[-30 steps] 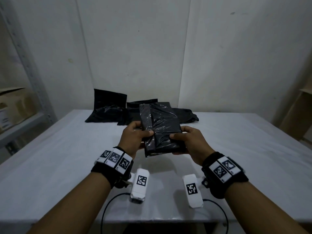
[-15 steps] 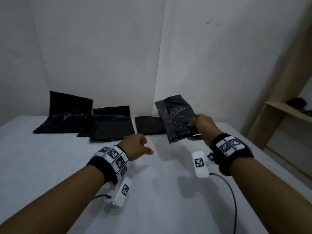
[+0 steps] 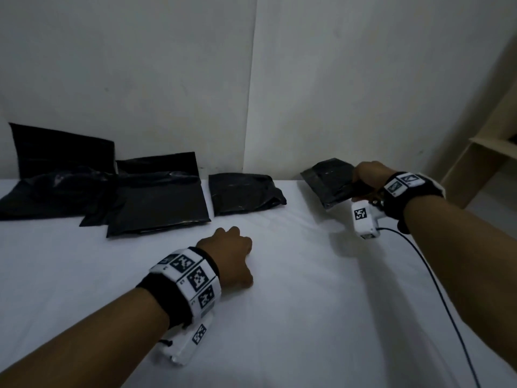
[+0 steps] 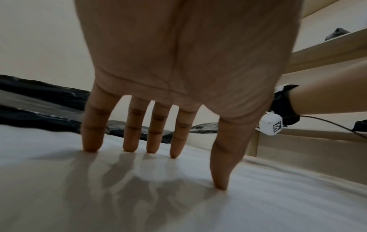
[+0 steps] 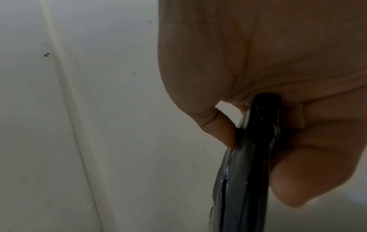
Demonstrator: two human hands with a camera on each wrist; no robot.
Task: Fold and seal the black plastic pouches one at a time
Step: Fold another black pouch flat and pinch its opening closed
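Right hand (image 3: 366,175) pinching folded black pouch (image 3: 330,180), right of frame; left hand (image 3: 228,254) spread, fingertips (image 4: 92,146) touching white table (image 3: 307,303), centre.

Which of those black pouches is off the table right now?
The rightmost pouch: the right hand grips its edge and holds it above the table. The other pouches lie along the wall.

a white cloth-covered table (image 3: 307,317) stands against a pale wall (image 3: 167,65); right of the table, a light wooden shelf (image 3: 492,144).
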